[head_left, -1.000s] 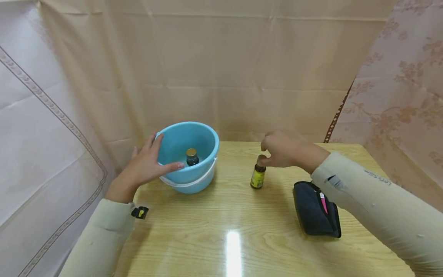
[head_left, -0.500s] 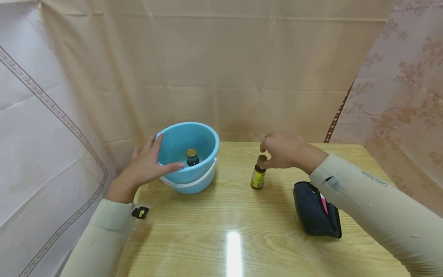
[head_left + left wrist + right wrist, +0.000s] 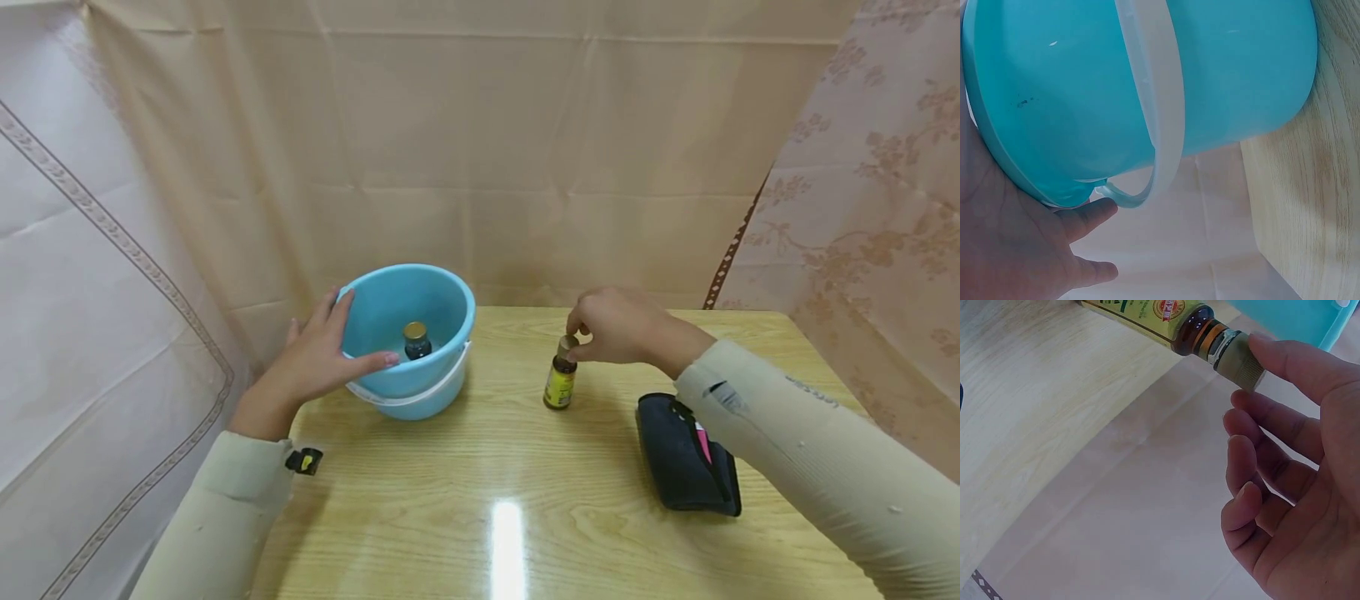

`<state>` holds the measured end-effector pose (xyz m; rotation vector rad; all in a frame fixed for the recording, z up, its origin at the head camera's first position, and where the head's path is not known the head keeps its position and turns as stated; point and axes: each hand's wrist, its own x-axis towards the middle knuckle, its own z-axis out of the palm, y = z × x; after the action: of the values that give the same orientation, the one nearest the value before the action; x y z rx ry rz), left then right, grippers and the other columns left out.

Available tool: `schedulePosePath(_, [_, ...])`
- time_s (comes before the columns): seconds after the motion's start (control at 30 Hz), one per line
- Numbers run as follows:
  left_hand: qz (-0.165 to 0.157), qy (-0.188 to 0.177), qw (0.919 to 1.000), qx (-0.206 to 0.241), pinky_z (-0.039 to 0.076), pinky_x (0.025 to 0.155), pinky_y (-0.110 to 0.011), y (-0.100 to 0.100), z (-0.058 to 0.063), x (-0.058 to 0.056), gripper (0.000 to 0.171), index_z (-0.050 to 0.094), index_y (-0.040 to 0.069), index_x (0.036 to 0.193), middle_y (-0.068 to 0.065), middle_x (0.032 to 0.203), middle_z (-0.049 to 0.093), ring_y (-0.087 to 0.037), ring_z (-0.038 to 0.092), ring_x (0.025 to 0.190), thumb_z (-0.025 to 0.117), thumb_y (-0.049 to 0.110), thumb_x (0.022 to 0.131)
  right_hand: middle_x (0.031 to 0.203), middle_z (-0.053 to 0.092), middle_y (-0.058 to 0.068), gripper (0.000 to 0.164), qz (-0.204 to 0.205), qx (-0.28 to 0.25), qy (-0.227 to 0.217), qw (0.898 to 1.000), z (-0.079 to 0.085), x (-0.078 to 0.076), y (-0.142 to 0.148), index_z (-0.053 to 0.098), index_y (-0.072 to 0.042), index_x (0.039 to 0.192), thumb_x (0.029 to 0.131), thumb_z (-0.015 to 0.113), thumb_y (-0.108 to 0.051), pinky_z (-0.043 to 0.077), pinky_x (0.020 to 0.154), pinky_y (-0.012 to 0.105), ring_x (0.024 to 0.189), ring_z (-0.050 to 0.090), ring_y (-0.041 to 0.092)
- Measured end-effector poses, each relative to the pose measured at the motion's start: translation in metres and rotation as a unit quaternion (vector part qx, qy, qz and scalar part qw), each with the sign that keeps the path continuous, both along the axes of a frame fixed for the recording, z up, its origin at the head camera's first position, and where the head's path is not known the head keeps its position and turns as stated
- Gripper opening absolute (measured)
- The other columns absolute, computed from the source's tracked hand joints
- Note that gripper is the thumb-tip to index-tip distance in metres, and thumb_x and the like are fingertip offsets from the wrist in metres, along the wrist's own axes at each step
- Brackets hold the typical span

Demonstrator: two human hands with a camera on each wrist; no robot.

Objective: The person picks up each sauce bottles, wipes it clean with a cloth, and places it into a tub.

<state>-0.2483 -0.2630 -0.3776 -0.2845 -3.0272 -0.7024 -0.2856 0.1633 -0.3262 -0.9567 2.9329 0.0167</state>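
In the head view a light blue bucket with a white handle stands on the wooden table. My left hand rests against its rim, thumb and fingers spread. Two straight fingers lie along the outside in the left wrist view. Inside the bucket is a dark bottle with a gold lid. To the right, a small brown bottle with a yellow label stands upright. My right hand pinches its ribbed, gold-brown cap between thumb and index finger, while the other fingers curl loosely beside it.
A dark zipped pouch with something pink showing lies under my right forearm. Beige cloth hangs behind the table, with pale patterned cloth at both sides. The table's far edge runs just behind the bucket.
Half a second ago my right index finger stood away from the bottle's cap; now it has closed in to the cap. My left hand and the bucket have kept their places.
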Motion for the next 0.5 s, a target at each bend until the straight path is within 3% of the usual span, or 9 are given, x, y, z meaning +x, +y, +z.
schedulePosePath(0.5, [-0.004, -0.009, 0.9999, 0.006, -0.006, 0.116, -0.079, 0.0003, 0.003, 0.0031, 0.127, -0.001, 0.02, 0.168, -0.013, 0.174, -0.007, -0.051, 0.019, 0.155, 0.064, 0.084, 0.079, 0.087, 0.066, -0.001, 0.017, 0.009, -0.042, -0.027, 0.999, -0.0052, -0.0011, 0.0007, 0.076, -0.019, 0.09, 0.085, 0.082, -0.034, 0.047, 0.067, 0.033, 0.077, 0.056, 0.015])
